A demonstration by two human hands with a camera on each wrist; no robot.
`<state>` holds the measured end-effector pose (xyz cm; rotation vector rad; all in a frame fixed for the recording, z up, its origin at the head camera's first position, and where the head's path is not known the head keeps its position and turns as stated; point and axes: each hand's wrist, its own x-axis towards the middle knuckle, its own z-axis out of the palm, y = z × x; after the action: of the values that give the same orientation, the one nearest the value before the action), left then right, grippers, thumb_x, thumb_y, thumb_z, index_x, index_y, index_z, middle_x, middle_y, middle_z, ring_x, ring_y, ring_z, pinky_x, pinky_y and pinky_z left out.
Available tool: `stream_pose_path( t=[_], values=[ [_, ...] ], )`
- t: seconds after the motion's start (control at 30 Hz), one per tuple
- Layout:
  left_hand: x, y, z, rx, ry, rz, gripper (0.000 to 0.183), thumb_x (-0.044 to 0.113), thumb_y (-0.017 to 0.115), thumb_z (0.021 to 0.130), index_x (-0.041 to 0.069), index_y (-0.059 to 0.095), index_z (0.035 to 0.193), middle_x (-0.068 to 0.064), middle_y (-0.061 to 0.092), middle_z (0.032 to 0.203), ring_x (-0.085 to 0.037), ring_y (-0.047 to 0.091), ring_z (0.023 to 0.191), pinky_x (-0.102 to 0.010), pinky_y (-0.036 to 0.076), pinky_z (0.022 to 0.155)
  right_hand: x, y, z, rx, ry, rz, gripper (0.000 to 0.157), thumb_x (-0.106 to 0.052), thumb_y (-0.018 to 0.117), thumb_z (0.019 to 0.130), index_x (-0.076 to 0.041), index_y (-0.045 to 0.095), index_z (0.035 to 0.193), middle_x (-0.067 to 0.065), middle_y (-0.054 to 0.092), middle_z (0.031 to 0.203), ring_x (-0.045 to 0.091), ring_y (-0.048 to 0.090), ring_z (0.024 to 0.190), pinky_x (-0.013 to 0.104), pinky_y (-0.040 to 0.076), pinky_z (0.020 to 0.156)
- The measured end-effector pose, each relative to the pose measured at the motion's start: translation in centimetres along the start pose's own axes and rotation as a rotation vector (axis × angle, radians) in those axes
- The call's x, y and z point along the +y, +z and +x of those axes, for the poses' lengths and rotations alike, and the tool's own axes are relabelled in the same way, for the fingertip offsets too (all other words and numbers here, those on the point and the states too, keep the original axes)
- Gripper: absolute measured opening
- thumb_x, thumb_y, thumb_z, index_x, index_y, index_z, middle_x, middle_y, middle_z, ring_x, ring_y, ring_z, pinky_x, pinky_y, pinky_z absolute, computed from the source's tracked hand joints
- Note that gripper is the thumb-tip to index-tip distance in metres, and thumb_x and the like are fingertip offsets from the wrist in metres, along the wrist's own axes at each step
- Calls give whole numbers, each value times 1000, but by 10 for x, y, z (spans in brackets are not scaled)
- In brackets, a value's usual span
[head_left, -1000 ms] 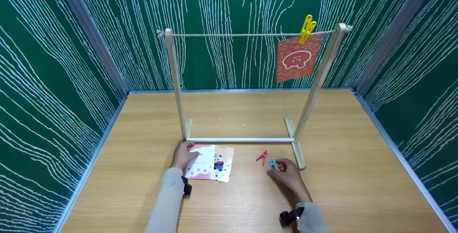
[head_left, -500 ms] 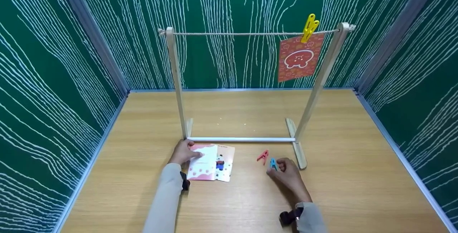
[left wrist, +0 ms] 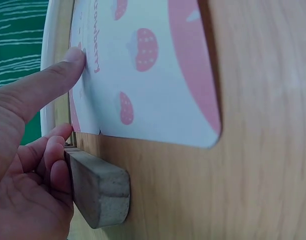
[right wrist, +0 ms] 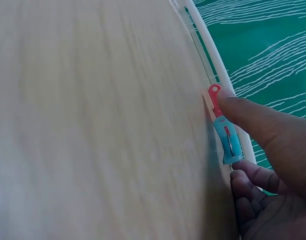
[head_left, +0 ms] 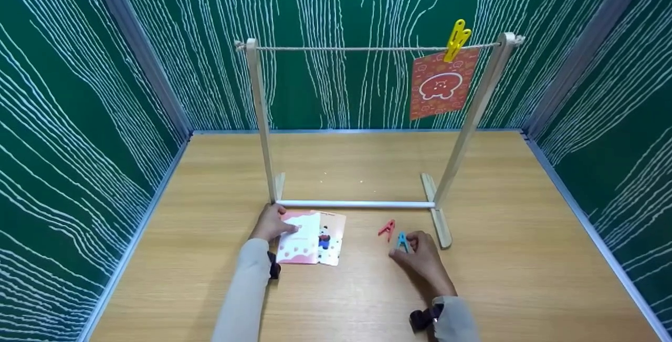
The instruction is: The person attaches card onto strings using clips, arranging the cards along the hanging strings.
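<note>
My left hand [head_left: 269, 224] holds a pink and white strawberry-print card [head_left: 299, 242] at its left side. The thumb lies on its printed face in the left wrist view, with the other fingers curled by the edge. Part of a panda-print card [head_left: 332, 237] shows from under its right side. On the right, my right hand [head_left: 422, 258] pinches a blue clothespin [head_left: 402, 242] between thumb and index finger, low over the table. A red clothespin [head_left: 387, 230] lies just to the left of it, and in the right wrist view the thumb overlaps it.
Behind both hands stands a wooden frame [head_left: 475, 103] with a rope [head_left: 346, 49] across its top and a white bar [head_left: 357, 204] below. A yellow clothespin [head_left: 458, 41] holds a red card [head_left: 443, 84] on the rope. Green walls enclose the table [head_left: 357, 300].
The strawberry card has slid slightly right, covering a little more of the panda. The blue clothespin's spread legs show more plainly. Otherwise the whole head view has shifted slightly.
</note>
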<state>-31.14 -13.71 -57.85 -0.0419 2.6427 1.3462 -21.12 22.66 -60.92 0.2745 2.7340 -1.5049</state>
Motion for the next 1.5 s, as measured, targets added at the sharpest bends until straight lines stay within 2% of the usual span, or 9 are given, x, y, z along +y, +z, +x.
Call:
stream_pose_path(
  t=[0.2, 0.47, 0.8, 1.1, 1.33, 1.5],
  values=[
    [1, 1, -2, 7, -17, 0, 52, 1, 83, 67, -7, 52, 107, -15, 48, 95, -19, 43, 78, -29, 40, 66, 0, 2, 0, -9, 22, -25, 51, -24, 80, 77, 3, 51, 109, 13, 46, 99, 22, 45, 86, 29, 36, 71],
    [3, 2, -3, 8, -31, 20, 50, 0, 83, 66, -6, 52, 105, -14, 48, 96, -19, 44, 78, -29, 42, 68, -1, 5, -2, 26, -21, -33, 47, -21, 78, 77, 3, 51, 107, 12, 45, 97, 22, 44, 84, 28, 36, 69],
    [1, 4, -2, -1, 13, 32, 50, -3, 84, 64, -6, 47, 98, -8, 43, 87, -20, 42, 78, -27, 40, 65, 1, 3, 1, 36, -45, -64, 44, -18, 77, 77, 5, 52, 105, 16, 49, 98, 22, 46, 84, 29, 37, 72],
    [3, 4, -1, -5, -26, 64, 50, 1, 85, 66, -3, 48, 99, -9, 45, 93, -21, 45, 84, -30, 41, 72, 3, 4, 2, 26, -18, -48, 41, -17, 75, 78, 4, 52, 105, 15, 47, 100, 23, 46, 86, 29, 37, 73],
    [4, 3, -2, -11, -30, 86, 52, 3, 86, 65, -2, 49, 101, -11, 48, 101, -23, 46, 91, -35, 44, 82, 2, 3, 0, 4, -6, -41, 43, -18, 74, 80, 4, 50, 108, 16, 47, 103, 24, 46, 88, 29, 37, 74],
    [3, 1, -2, -10, -19, 84, 51, 4, 86, 66, -1, 48, 100, -8, 46, 93, -22, 46, 87, -33, 41, 77, 1, 3, 0, 14, -22, -45, 43, -17, 74, 80, 4, 51, 108, 17, 47, 103, 24, 47, 88, 29, 38, 73]
  ],
)
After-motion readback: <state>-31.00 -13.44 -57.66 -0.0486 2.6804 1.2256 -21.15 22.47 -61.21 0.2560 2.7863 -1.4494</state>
